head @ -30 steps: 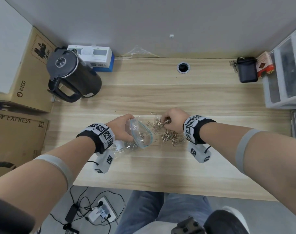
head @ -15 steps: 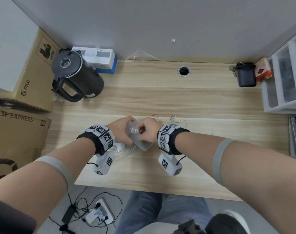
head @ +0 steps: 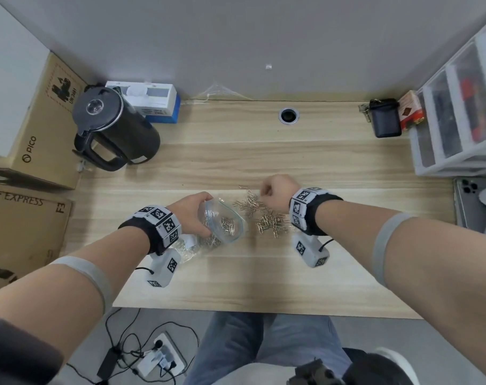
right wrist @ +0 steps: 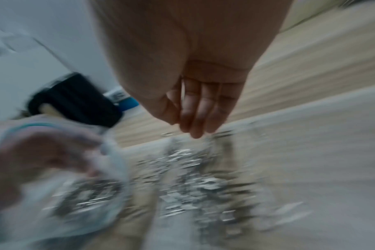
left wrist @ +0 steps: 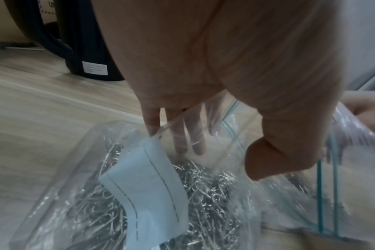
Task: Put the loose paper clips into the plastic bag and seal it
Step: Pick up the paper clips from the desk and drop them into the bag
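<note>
The left hand (head: pixel 193 215) holds the clear plastic bag (head: pixel 222 223) at its mouth, thumb on the near wall and the fingers (left wrist: pixel 187 135) reaching inside behind the far wall, so the opening with its teal zip strip (left wrist: pixel 319 194) stands wide and faces right. In the left wrist view the fingers are straight and lie close together behind the plastic. The lower part of the bag rests on the wooden desk (head: pixel 264 273) beneath the left wrist. A mass of paper clips already lies inside it, around a white paper label (left wrist: pixel 148 194).

The right hand (head: pixel 277 194) is above the far edge of the loose paper clips (head: pixel 266 218), which lie in a heap on the desk just right of the bag mouth. From the head view the hand appears loosely fisted, knuckles up. The right wrist view is blurred; it shows the fingers (right wrist: pixel 201 110) pressed together and pointing down at the heap, with the thumb tip meeting them. Whether any clip is pinched between them cannot be told.

Single clips lie apart from the heap on its far side. A black electric kettle (head: pixel 116 129) stands at the far left of the desk, with a white and blue box (head: pixel 153 104) behind it. A small black case (head: pixel 384 118) and a plastic drawer unit (head: pixel 458 112) sit at the far right. Cardboard boxes (head: pixel 28 176) stand left of the desk.
</note>
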